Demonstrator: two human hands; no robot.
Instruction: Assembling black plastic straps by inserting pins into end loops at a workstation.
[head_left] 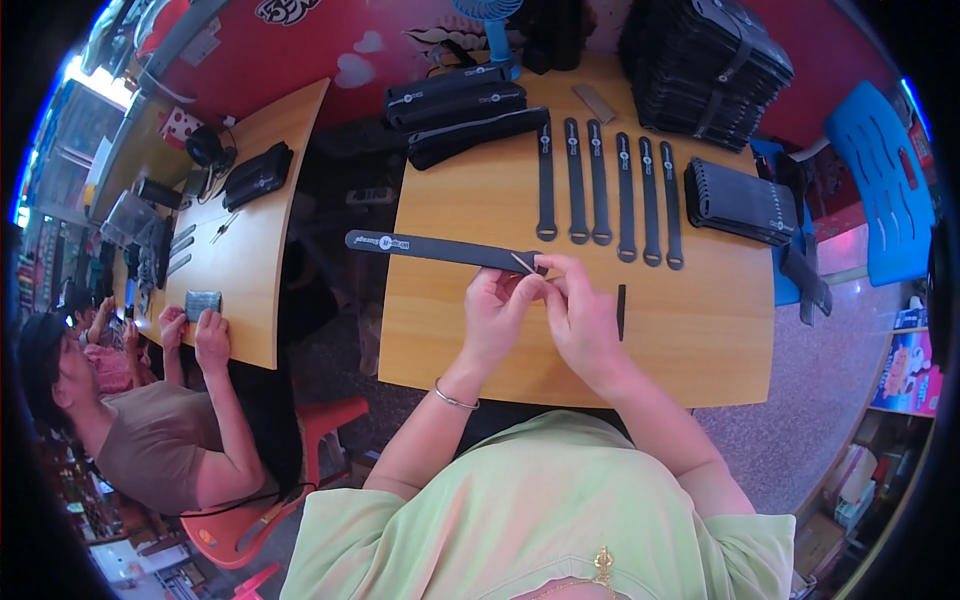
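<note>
Above the near part of the wooden table, my left hand (494, 312) is closed on a long black strap (440, 250) with white print, whose rounded end points left. At the strap's other end, the fingers of my right hand (588, 325) are closed in a pinch, close against my left fingertips. A thin pale stick-like piece (522, 263) shows by the fingertips; which hand holds it I cannot tell. Beside my right hand, a short narrow black strip (621, 312) lies on the table. Farther off, several similar black straps (598, 190) with holed ends lie side by side.
Stacked black straps (470, 105) fill the table's far left, near a blue fan (497, 30). Bundled black pieces (705, 70) and a smaller stack (742, 200) occupy the right. A blue chair (880, 190) stands right. Another person (165, 430) works at the left table (262, 270).
</note>
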